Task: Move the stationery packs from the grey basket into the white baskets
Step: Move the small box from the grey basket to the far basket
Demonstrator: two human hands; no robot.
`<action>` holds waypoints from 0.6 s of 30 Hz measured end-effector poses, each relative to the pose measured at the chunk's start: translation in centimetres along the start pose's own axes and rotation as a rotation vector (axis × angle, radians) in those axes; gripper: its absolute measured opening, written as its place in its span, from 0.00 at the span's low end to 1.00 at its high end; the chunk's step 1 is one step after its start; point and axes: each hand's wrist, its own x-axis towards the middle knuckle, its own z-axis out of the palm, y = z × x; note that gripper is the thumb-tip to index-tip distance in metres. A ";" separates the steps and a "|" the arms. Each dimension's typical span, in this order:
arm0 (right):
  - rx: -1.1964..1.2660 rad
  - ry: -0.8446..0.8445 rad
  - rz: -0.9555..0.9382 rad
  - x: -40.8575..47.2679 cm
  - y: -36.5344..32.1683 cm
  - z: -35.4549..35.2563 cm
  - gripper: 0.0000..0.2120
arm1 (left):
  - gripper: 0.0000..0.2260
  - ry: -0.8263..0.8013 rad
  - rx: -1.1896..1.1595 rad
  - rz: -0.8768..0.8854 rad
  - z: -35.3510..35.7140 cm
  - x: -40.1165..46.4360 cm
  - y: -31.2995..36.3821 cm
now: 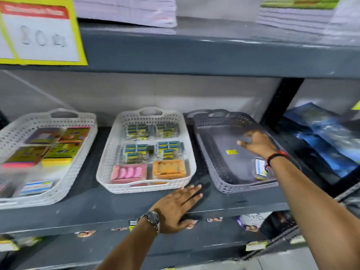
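Observation:
The grey basket (218,168) stands at the right of the shelf. My right hand (257,142) hovers inside it, fingers spread, holding nothing. One stationery pack (260,169) lies near the basket's front right, partly under my wrist. A yellow label (231,152) sticks to its floor. The middle white basket (109,156) holds several blue-and-yellow packs (136,129), a pink pack (128,172) and an orange pack (169,168). The left white basket (78,152) holds colourful packs (58,152). My left hand (178,206) rests flat and open on the shelf edge, in front of the middle basket.
The dark grey shelf (97,207) carries all three baskets. An upper shelf (194,53) hangs close above with stacked paper and a yellow price sign (41,30). Blue glossy packs (323,137) lie right of a black upright post (280,98).

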 end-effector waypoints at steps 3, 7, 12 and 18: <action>-0.091 -0.183 0.118 -0.6 3.7 -0.5 0.38 | 0.32 -0.098 -0.051 -0.018 1.5 1.5 -0.3; 0.013 -0.302 0.219 -1.3 5.8 0.3 0.38 | 0.31 -0.157 -0.095 -0.071 2.2 1.9 -0.9; -0.028 -0.306 0.290 -1.3 5.1 1.7 0.35 | 0.31 -0.150 -0.088 -0.074 2.5 1.9 -1.0; 0.059 -0.245 0.325 -0.7 3.4 1.4 0.25 | 0.31 -0.164 -0.074 -0.080 2.9 1.9 -1.1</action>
